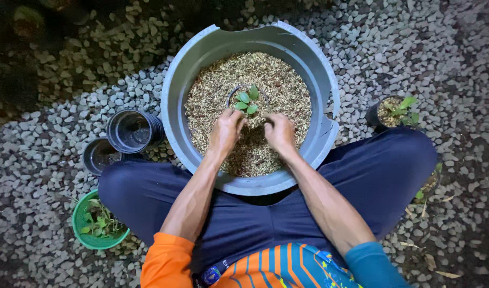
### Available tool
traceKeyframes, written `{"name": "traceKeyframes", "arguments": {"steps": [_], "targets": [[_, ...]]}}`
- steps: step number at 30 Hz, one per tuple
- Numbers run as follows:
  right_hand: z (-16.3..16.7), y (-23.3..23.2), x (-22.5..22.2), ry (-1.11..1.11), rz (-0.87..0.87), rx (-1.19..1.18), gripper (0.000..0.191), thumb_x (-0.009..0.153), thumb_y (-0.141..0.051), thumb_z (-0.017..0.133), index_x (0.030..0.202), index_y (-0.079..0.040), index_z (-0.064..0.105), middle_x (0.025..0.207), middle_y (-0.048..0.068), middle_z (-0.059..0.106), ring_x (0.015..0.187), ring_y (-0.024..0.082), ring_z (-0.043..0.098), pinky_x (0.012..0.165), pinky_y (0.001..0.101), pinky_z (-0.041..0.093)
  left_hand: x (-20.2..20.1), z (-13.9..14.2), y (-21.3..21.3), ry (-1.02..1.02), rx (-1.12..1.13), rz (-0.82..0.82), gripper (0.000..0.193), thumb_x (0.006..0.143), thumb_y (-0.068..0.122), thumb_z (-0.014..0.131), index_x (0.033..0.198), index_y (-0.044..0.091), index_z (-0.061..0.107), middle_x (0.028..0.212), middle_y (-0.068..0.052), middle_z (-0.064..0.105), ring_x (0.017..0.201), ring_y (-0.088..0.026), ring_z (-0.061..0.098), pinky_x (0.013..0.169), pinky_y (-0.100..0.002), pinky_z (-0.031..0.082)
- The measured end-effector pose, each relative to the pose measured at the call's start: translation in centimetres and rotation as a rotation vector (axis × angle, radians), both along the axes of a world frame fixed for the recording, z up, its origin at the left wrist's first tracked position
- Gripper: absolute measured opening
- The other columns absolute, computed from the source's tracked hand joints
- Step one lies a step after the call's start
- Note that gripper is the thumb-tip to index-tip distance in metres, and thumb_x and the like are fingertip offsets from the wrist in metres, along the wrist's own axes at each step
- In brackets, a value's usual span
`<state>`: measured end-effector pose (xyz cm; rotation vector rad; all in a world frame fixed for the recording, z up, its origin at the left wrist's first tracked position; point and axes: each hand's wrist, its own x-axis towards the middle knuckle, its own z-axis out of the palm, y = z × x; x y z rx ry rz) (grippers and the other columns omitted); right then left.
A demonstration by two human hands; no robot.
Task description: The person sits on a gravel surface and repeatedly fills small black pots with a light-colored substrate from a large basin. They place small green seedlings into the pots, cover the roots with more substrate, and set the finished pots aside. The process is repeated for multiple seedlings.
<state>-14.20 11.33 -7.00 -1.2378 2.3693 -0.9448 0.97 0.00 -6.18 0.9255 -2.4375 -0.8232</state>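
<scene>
Seedling (247,100): stood in a small pot, sunk in husk inside my tub (201,58).
Left hand (227,129): I cupped husk beside the pot.
Right hand (279,132): clenched on husk.

Both forearms stretched forward, left hand (226,129) and right hand (279,131) side by side, fingers curled down

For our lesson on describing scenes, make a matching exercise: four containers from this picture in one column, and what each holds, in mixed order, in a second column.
Things:
1. Large grey plastic tub
2. Small green plastic basket
3. Stack of empty-looking black plastic pots
4. Small black pot right of the tub

Contents:
A. Loose green cuttings
B. Nothing visible inside
C. Pale husk-like mix, with both hands in it
D. Soil and one leafy seedling

Pairs: 1-C, 2-A, 3-B, 4-D
</scene>
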Motion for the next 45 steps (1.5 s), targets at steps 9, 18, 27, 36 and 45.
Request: {"name": "traceKeyframes", "arguments": {"steps": [9, 18, 27, 36, 45], "targets": [[-0.5, -1.7, 2.8, 0.100, 0.030, -0.125, 0.025, 0.077, -0.012, 0.082, 0.100, -0.006, 0.076, 0.092, 0.011, 0.071, 0.085, 0.029, 0.068, 0.074, 0.0436, 0.056, -0.3, 0.1, 0.6, 0.043, 0.050, -0.008, 0.026, 0.090, 0.014, 0.076, 0.111, 0.005, 0.064, 0.106, -0.019, 0.063, 0.090, -0.042, 0.069, 0.076, -0.050, 0.057], [-2.1, -2.1, 2.3, -0.245, -0.025, 0.025, 0.012, 0.100, -0.018, 0.069, 0.104, -0.008, 0.075, 0.095, 0.008, 0.069, 0.081, 0.023, 0.065, 0.072, 0.0412, 0.057, 1.8, 1.0, -0.9, -0.056, 0.094, -0.060, 0.053, 0.083, 0.002, 0.067, 0.134, 0.000, 0.053, 0.117, -0.024, 0.057, 0.100, -0.038, 0.066, 0.088, -0.048, 0.058], [-1.1, -1.9, 2.4, -0.400, -0.169, 0.090, 0.055, 0.097, -0.013, 0.054, 0.151, -0.019, 0.051, 0.168, 0.019, 0.013, 0.150, 0.035, 0.029, 0.122, 0.0488, 0.031, -1.5, -0.9, -4.0, 0.023, 0.303, 0.236, 0.042, 0.102, 0.013, 0.061, 0.143, 0.004, 0.053, 0.129, -0.029, 0.063, 0.102, -0.035, 0.065, 0.087, -0.053, 0.053], [-1.0, -5.6, -1.1, -1.037, -0.154, -0.460, 0.069, 0.100, -0.021, 0.035, 0.164, -0.013, 0.010, 0.172, 0.014, 0.005, 0.160, 0.031, 0.011, 0.130, 0.0505, 0.002, -1.7, -0.8, -2.8, -0.124, 0.868, 0.455, 0.030, 0.099, 0.013, 0.055, 0.125, 0.000, 0.055, 0.086, -0.014, 0.072, 0.061, -0.021, 0.070, 0.053, -0.034, 0.062], [-1.0, -8.2, -3.2, -1.127, -0.052, -0.178, 0.053, 0.108, -0.030, 0.026, 0.151, -0.006, 0.046, 0.161, 0.011, 0.042, 0.156, 0.026, 0.024, 0.127, 0.0515, 0.004, 0.3, -3.7, -2.1, 0.023, 1.259, 0.483, 0.029, 0.104, 0.013, 0.037, 0.114, -0.006, 0.057, 0.090, -0.021, 0.072, 0.068, -0.026, 0.074, 0.062, -0.033, 0.063]]}}
